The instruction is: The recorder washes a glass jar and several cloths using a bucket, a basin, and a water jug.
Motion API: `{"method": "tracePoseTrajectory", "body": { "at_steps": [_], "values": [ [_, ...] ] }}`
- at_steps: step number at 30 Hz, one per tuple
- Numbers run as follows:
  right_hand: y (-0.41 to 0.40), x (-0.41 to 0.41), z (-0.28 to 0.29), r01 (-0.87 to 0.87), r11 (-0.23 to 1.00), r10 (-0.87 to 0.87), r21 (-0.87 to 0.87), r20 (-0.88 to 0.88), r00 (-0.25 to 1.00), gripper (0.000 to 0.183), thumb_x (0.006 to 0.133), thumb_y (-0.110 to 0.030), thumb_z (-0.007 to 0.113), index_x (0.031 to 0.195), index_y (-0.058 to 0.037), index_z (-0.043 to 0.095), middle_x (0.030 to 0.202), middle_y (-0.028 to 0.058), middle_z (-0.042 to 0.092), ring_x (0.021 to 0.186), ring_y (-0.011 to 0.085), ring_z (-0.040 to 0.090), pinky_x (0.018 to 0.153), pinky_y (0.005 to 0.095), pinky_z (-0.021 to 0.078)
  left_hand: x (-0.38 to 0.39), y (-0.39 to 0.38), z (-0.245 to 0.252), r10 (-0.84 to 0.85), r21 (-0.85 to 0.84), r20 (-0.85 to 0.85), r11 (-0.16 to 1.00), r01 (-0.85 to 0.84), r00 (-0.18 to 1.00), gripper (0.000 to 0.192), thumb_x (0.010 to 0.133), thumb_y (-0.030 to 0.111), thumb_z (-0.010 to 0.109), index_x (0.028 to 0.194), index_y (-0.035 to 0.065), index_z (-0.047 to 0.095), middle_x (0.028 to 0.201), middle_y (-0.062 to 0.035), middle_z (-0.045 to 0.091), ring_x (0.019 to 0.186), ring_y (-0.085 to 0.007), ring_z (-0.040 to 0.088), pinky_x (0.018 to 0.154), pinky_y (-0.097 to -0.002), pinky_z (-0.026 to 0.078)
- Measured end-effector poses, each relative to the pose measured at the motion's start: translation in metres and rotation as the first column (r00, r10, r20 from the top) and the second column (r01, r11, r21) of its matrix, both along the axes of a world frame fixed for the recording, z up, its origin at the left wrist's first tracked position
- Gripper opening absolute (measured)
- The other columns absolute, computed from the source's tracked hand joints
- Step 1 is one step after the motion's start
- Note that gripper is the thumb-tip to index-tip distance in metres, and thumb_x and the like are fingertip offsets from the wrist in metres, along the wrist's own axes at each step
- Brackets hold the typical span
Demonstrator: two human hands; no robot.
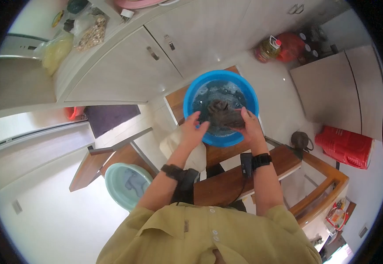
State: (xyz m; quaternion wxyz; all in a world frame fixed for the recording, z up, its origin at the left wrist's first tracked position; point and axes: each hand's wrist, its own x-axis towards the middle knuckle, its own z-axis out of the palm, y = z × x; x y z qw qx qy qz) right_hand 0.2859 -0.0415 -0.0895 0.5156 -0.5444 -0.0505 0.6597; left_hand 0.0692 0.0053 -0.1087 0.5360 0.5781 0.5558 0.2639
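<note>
A round blue plastic basin (253,99) holds dark, sudsy water. A dark, wet, bunched cloth (222,114) lies partly in the water, one end raised at the basin's near right side. My right hand (251,125) grips that end between thumb and fingers. My left hand (194,128) is over the near left rim, its fingers apart and nothing in them. Under my left forearm stands a cream plastic jug (196,156), partly hidden. Both wrists wear black straps with small devices.
Pale cabinets (122,72) stand beyond the basin. A mint-green basin (110,181) with cloth in water is at lower left. A wooden board (222,188) crosses before me. An oil bottle (266,49) and a red container (346,147) are to the right.
</note>
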Motion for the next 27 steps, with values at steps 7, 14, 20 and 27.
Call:
{"method": "tracePoseTrajectory", "body": {
  "at_steps": [7, 14, 20, 27],
  "values": [
    [0.003, -0.009, 0.05, 0.195, 0.962, -0.111, 0.191, -0.376, 0.92, 0.055, 0.094, -0.042, 0.045, 0.128, 0.0005, 0.041, 0.125, 0.0176, 0.05, 0.115, 0.0313, 0.05, 0.094, 0.047, 0.0449, -0.086, -0.022, 0.045, 0.288, 0.162, -0.332, 0.956, -0.246, 0.898, 0.027, 0.075, 0.013, 0.067, 0.094, -0.0033, 0.059, 0.076, -0.0118, 0.062, 0.068, -0.0197, 0.06, 0.065, -0.0308, 0.049],
    [-0.015, -0.038, 0.062, -0.022, 0.948, 0.034, 0.319, -0.031, 0.999, 0.053, 0.093, -0.042, 0.048, 0.127, -0.0013, 0.044, 0.126, 0.0141, 0.051, 0.114, 0.0259, 0.051, 0.096, 0.0403, 0.042, -0.106, -0.08, 0.02, 0.284, -0.318, -0.35, 0.86, -0.399, 0.892, 0.044, 0.079, 0.031, 0.065, 0.1, -0.0075, 0.059, 0.083, -0.0168, 0.064, 0.076, -0.024, 0.063, 0.068, -0.0333, 0.049],
    [-0.029, -0.103, 0.063, -0.344, 0.914, 0.38, 0.216, -0.156, 0.912, 0.038, 0.088, -0.028, 0.059, 0.116, -0.0022, 0.056, 0.118, 0.0101, 0.055, 0.111, 0.0206, 0.052, 0.095, 0.0359, 0.0414, -0.095, -0.087, 0.03, 0.291, -0.332, -0.14, 0.887, -0.322, 0.946, 0.028, 0.085, 0.022, 0.062, 0.089, -0.0046, 0.058, 0.072, -0.0074, 0.061, 0.059, -0.0119, 0.054, 0.051, -0.0271, 0.043],
    [-0.07, -0.16, -0.002, -0.798, 0.603, 0.338, 0.016, 0.9, 0.274, 0.048, 0.068, -0.029, 0.072, 0.11, -0.0083, 0.062, 0.133, 0.0168, 0.036, 0.12, 0.041, 0.034, 0.101, 0.0451, 0.0324, -0.099, -0.102, 0.011, 0.128, 0.003, -0.422, 0.99, -0.14, 0.897, 0.028, 0.094, 0.028, 0.047, 0.098, 0.0008, 0.045, 0.066, -0.0131, 0.056, 0.058, -0.0168, 0.057, 0.051, -0.033, 0.045]
  ]
}}
